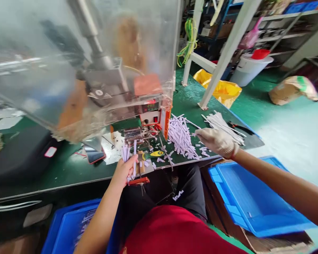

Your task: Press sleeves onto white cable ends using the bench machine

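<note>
A seated person's two hands work at the near edge of a green table (66, 167). The left hand (125, 170), bare, is curled closed around an upright bundle of pale lilac strips (125, 153), whose tops stick out above the fingers. Just below and right of that hand is a red block (139, 181). The right hand (214, 140), in a whitish glove, is raised to the right over the table edge, its fingers drawn together and pointing left; whether they pinch anything is too small to make out. Left of the glove lies a loose heap of lilac strips (180, 135). Beyond the glove, to the right, are longer white strips (219, 123) and dark-handled pliers (240, 127). Between the hands lies a yellow-and-green handle (157, 153). Left of the bundle is a phone (94, 154). A cloudy plastic shield (29, 81) fills the far left; a blue tray (262, 197) sits near right.
</note>
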`<action>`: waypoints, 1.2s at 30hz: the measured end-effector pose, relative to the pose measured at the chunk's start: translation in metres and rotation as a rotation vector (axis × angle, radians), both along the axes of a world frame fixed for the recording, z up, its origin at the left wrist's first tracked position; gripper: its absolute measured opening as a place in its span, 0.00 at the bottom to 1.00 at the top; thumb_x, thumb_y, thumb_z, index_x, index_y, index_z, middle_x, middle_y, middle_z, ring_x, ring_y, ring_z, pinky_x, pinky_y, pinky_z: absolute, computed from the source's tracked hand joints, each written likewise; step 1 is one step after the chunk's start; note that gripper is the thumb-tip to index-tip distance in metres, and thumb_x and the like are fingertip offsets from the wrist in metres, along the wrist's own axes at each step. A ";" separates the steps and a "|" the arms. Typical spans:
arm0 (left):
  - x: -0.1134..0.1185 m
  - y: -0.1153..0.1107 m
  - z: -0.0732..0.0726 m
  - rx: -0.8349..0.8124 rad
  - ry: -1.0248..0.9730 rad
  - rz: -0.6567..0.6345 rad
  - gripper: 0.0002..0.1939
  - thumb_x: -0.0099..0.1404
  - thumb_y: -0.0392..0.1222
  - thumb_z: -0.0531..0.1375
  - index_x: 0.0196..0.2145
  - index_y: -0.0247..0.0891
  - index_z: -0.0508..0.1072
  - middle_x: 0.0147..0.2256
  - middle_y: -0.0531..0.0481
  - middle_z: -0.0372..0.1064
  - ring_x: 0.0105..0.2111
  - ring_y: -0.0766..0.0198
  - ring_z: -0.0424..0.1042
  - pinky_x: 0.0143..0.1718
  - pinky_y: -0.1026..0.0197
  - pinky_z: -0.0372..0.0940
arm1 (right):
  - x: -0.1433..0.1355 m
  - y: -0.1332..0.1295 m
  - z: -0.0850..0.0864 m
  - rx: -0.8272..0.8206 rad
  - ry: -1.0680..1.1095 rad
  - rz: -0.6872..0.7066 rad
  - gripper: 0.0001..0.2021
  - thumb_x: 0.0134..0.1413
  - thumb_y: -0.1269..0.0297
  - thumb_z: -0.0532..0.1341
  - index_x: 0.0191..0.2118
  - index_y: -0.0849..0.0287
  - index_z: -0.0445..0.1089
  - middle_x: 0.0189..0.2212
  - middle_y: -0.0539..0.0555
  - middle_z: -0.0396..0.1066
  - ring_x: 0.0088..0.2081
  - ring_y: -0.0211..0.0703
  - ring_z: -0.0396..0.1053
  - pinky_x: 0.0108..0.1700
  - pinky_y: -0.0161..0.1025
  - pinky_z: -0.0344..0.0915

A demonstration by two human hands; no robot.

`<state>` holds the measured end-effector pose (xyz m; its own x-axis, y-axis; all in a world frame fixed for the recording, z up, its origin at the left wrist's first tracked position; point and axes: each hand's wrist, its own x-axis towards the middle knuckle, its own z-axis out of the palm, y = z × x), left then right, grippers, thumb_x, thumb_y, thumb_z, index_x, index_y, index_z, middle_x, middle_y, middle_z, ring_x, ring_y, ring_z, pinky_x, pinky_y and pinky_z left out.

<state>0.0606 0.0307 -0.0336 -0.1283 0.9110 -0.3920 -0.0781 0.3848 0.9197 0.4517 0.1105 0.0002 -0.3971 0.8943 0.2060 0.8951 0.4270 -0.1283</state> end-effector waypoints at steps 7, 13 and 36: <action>-0.036 -0.027 0.007 0.088 -0.111 0.114 0.22 0.53 0.57 0.69 0.23 0.35 0.70 0.10 0.63 0.50 0.10 0.77 0.45 0.12 0.70 0.40 | -0.139 -0.063 0.017 -0.803 0.982 0.038 0.22 0.63 0.43 0.53 0.32 0.58 0.66 0.21 0.51 0.70 0.17 0.37 0.65 0.19 0.33 0.60; -0.055 -0.052 0.012 0.110 -0.243 0.162 0.25 0.51 0.60 0.71 0.23 0.34 0.69 0.12 0.61 0.53 0.10 0.79 0.46 0.12 0.72 0.41 | -0.239 -0.051 -0.011 -1.021 1.194 -0.019 0.21 0.56 0.43 0.59 0.29 0.59 0.65 0.17 0.48 0.68 0.12 0.32 0.60 0.12 0.29 0.54; -0.075 -0.074 -0.020 0.068 -0.192 0.130 0.23 0.53 0.58 0.69 0.22 0.35 0.68 0.16 0.57 0.60 0.12 0.77 0.49 0.13 0.70 0.41 | -0.267 -0.020 -0.039 -1.074 1.289 -0.154 0.16 0.55 0.51 0.60 0.27 0.61 0.69 0.18 0.51 0.72 0.11 0.32 0.61 0.10 0.29 0.54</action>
<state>-0.0147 -0.0428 -0.0540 -0.1749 0.9170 -0.3585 -0.2984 0.2976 0.9069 0.1848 0.0902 -0.0385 -0.3691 0.8476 -0.3812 0.0044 -0.4085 -0.9127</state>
